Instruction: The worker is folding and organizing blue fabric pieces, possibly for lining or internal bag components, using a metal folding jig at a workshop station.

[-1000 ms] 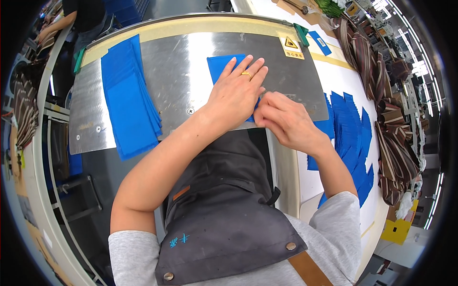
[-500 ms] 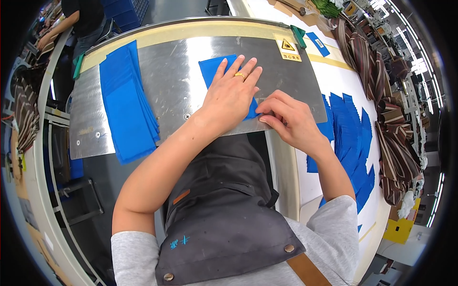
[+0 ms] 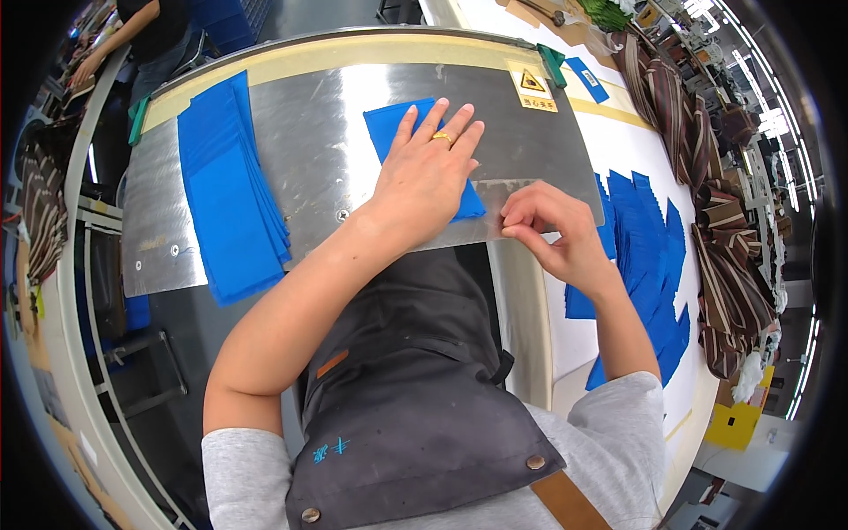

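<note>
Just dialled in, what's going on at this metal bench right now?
A person in a dark apron presses the left hand flat on a blue fabric piece lying on the metal plate. The right hand pinches at the plate's near edge beside that piece; what it grips is too small to tell. A stack of blue pieces sits to the left, and more blue pieces are spread on the white table at right.

Brushed steel plate (image 3: 336, 124) sitting across the bench, blue fabric piece (image 3: 393, 124) lying near its middle, stack of blue strips (image 3: 225, 194) resting at its left, more blue pieces (image 3: 649, 238) lying on the white table (image 3: 609, 141) alongside.
</note>
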Action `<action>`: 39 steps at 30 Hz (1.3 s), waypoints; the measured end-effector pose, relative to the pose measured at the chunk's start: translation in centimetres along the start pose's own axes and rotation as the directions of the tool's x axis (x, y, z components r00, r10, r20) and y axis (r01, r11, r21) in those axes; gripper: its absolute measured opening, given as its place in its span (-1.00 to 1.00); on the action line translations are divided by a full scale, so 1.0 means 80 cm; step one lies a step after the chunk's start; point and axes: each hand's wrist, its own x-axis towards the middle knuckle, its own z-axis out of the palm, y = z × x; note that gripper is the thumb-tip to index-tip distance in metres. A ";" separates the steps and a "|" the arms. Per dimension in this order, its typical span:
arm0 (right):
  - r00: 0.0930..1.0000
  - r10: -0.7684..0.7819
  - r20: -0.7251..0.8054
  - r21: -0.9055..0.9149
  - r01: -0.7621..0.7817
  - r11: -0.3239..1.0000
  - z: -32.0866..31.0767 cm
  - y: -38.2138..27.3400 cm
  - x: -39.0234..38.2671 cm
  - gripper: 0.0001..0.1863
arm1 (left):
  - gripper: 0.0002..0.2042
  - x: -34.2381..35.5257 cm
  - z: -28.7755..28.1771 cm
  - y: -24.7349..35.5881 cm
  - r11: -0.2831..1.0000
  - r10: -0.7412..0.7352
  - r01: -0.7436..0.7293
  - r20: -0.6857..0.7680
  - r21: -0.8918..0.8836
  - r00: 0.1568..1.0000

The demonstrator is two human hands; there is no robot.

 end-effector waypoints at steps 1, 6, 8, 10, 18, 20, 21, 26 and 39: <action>1.000 0.001 -0.002 -0.003 -0.001 1.000 0.000 -0.006 0.002 -0.80 | -0.58 -0.001 0.002 -0.001 1.000 -0.002 0.002 0.004 0.003 1.000; 0.982 -0.190 -0.005 -0.354 0.176 0.918 0.013 -0.007 0.019 -0.89 | -0.58 0.003 0.001 0.001 1.000 0.012 -0.012 0.008 0.011 1.000; 0.976 -0.219 0.005 -0.367 0.206 0.907 0.014 -0.003 0.020 -0.90 | -0.57 0.001 -0.001 0.000 1.000 0.007 -0.007 0.012 -0.018 1.000; 0.969 -0.245 0.016 -0.379 0.233 0.896 0.015 -0.001 0.022 -0.91 | -0.58 0.002 -0.004 0.000 0.999 -0.010 0.010 0.016 -0.039 1.000; 0.992 -0.124 -0.028 -0.294 0.111 0.949 0.019 0.002 0.021 -0.88 | -0.84 -0.022 -0.064 0.019 0.879 -0.148 0.142 0.023 -0.456 0.989; 0.998 -0.062 -0.015 -0.248 0.056 0.967 0.019 -0.003 0.026 -0.88 | -0.90 -0.035 -0.068 0.023 0.870 -0.142 0.179 0.114 -0.460 0.983; 1.000 -0.005 0.005 -0.208 0.006 0.978 0.017 -0.005 0.028 -0.88 | -0.90 -0.039 -0.064 0.020 0.871 -0.134 0.177 0.125 -0.459 0.983; 0.999 -0.021 0.028 -0.157 0.025 0.987 0.015 -0.006 0.036 -0.89 | -0.89 -0.046 -0.057 0.015 0.881 -0.091 0.084 0.007 -0.466 0.996; 0.951 0.197 0.238 -0.191 -0.153 0.970 -0.006 -0.019 0.079 -0.82 | -0.86 -0.045 -0.056 0.013 0.911 -0.046 0.055 0.031 -0.408 0.998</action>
